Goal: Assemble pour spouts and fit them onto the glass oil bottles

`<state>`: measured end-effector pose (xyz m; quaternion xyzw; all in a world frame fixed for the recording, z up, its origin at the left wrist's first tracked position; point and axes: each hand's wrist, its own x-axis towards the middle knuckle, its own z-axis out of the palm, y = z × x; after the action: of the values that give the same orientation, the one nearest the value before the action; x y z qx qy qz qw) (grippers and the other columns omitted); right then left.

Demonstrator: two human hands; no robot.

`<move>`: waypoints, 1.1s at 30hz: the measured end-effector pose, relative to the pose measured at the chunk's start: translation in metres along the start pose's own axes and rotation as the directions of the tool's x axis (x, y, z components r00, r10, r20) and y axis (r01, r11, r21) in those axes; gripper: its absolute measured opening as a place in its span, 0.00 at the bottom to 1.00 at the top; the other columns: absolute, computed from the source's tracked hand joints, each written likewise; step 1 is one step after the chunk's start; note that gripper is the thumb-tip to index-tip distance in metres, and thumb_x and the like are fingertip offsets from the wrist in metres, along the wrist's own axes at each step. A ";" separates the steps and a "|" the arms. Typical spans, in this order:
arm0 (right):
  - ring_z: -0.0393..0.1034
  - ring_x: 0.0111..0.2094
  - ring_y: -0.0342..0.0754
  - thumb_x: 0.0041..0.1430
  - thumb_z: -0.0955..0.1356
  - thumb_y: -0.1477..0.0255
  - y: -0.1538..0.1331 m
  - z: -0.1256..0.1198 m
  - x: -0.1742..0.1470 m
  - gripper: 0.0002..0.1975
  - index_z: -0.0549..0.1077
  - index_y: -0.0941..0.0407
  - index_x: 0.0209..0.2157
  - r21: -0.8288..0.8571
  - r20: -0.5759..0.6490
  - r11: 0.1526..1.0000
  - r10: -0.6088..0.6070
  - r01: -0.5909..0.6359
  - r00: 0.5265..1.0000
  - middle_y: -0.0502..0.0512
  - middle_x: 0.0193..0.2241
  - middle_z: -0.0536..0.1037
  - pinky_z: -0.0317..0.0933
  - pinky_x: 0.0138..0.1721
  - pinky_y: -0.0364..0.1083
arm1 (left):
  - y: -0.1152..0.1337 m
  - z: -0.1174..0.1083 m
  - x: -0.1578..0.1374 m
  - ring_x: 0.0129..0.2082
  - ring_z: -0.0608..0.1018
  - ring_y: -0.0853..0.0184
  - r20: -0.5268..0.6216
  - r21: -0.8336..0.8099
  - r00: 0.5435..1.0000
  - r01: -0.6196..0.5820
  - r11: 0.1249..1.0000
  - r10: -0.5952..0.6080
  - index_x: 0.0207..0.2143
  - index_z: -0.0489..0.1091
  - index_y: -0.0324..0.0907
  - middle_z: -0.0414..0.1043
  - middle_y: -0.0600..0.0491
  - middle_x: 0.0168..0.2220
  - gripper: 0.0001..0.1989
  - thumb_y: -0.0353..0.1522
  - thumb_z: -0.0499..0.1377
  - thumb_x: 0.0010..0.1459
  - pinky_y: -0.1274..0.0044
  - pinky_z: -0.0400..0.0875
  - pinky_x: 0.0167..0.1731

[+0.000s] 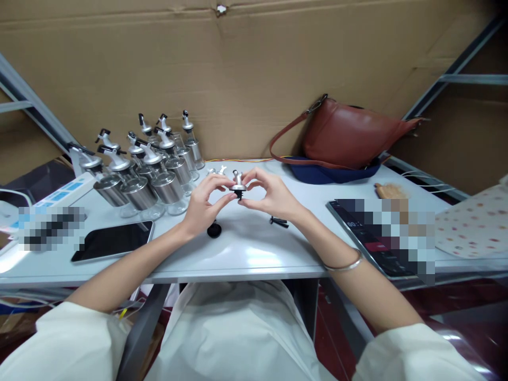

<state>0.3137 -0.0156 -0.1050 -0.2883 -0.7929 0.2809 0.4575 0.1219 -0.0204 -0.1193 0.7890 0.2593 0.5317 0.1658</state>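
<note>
A silver bottle pourer (238, 181) with a black ribbed stopper is held upright between both hands above the table. My left hand (203, 203) pinches its left edge with thumb and fingers. On the other side, my right hand (272, 196) grips it by the rim, thumb below and fingers above. A round black cap (214, 230) lies on the table below my left hand. Small black lever pieces (280, 221) rest under my right wrist. Behind my left fingers, silver pourer parts (217, 171) are partly hidden.
Several glass oil bottles (165, 186) with steel sleeves and pourers stand at the left. A tablet (115, 241) lies in front of them. A brown bag (349, 132) sits on a navy cap (333, 173) at the back right. Another screen device (357, 233) lies at the right.
</note>
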 end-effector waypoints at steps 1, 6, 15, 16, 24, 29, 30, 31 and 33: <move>0.69 0.41 0.48 0.46 0.72 0.71 0.000 -0.001 0.000 0.14 0.64 0.54 0.33 -0.022 -0.002 1.000 -0.007 0.007 1.000 0.54 0.39 0.74 0.65 0.43 0.50 | 0.000 0.000 0.000 0.41 0.73 0.67 0.000 -0.016 1.000 0.009 1.000 -0.009 0.39 0.71 0.42 0.70 0.50 0.39 0.07 0.33 0.60 0.57 0.74 0.72 0.40; 0.69 0.37 0.48 0.47 0.72 0.66 0.000 -0.001 0.000 0.13 0.68 0.55 0.32 -0.135 0.013 0.991 -0.020 0.021 1.000 0.53 0.34 0.75 0.65 0.40 0.49 | -0.002 0.002 -0.001 0.42 0.75 0.68 0.043 -0.168 0.996 0.088 0.982 -0.082 0.42 0.70 0.42 0.67 0.50 0.42 0.10 0.36 0.59 0.58 0.75 0.73 0.43; 0.71 0.40 0.50 0.51 0.69 0.66 -0.004 -0.006 0.000 0.11 0.72 0.55 0.36 -0.178 0.061 0.984 -0.013 0.023 0.998 0.56 0.38 0.78 0.64 0.40 0.49 | -0.003 0.006 -0.001 0.43 0.75 0.68 0.062 -0.292 0.975 0.222 0.930 -0.213 0.41 0.68 0.43 0.64 0.52 0.42 0.13 0.33 0.63 0.53 0.73 0.72 0.48; 0.71 0.40 0.50 0.53 0.68 0.66 -0.004 -0.008 0.001 0.10 0.73 0.55 0.37 -0.178 0.063 0.984 0.005 0.006 0.998 0.56 0.39 0.78 0.64 0.40 0.49 | -0.004 0.006 -0.001 0.44 0.74 0.68 0.060 -0.280 0.974 0.225 0.933 -0.217 0.41 0.67 0.42 0.64 0.52 0.42 0.12 0.32 0.63 0.53 0.73 0.71 0.48; 0.72 0.32 0.49 0.53 0.64 0.77 0.022 -0.057 0.004 0.08 0.76 0.60 0.31 -0.617 -0.057 0.714 0.379 -0.331 0.924 0.58 0.30 0.79 0.61 0.35 0.46 | -0.006 0.004 -0.001 0.42 0.72 0.67 0.084 0.023 0.994 0.062 0.998 -0.064 0.39 0.66 0.42 0.68 0.50 0.40 0.11 0.24 0.58 0.52 0.76 0.70 0.38; 0.72 0.30 0.49 0.49 0.68 0.74 0.023 -0.073 -0.002 0.05 0.77 0.57 0.27 -0.774 0.060 0.499 0.671 -0.390 0.739 0.57 0.29 0.80 0.60 0.30 0.44 | -0.005 0.004 -0.004 0.47 0.73 0.64 0.163 0.224 0.986 -0.072 0.972 0.035 0.42 0.65 0.42 0.71 0.48 0.44 0.13 0.23 0.55 0.53 0.74 0.69 0.40; 0.72 0.29 0.49 0.48 0.69 0.72 0.022 -0.073 -0.003 0.05 0.78 0.56 0.27 -0.775 0.083 0.490 0.705 -0.399 0.704 0.56 0.28 0.80 0.60 0.28 0.44 | -0.005 0.004 -0.005 0.47 0.73 0.64 0.178 0.244 0.983 -0.092 0.965 0.049 0.43 0.65 0.42 0.71 0.48 0.44 0.13 0.24 0.55 0.54 0.72 0.69 0.42; 0.71 0.27 0.48 0.48 0.70 0.70 0.022 -0.074 -0.003 0.05 0.78 0.56 0.27 -0.769 0.100 0.490 0.728 -0.411 0.679 0.56 0.27 0.80 0.60 0.26 0.43 | -0.005 0.004 -0.005 0.47 0.73 0.63 0.192 0.262 0.979 -0.111 0.959 0.061 0.44 0.65 0.43 0.71 0.48 0.44 0.13 0.24 0.54 0.55 0.71 0.69 0.44; 0.71 0.25 0.47 0.45 0.71 0.67 0.021 -0.074 -0.004 0.06 0.77 0.56 0.26 -0.755 0.126 0.498 0.748 -0.427 0.652 0.55 0.25 0.79 0.60 0.23 0.43 | -0.005 0.004 -0.005 0.47 0.73 0.63 0.213 0.293 0.973 -0.146 0.945 0.085 0.45 0.64 0.43 0.71 0.47 0.44 0.14 0.25 0.54 0.56 0.69 0.68 0.47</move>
<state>0.3850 0.0090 -0.0908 -0.6195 -0.7646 0.1776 0.0021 0.1228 -0.0195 -0.1271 0.8679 0.2741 0.4129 0.0344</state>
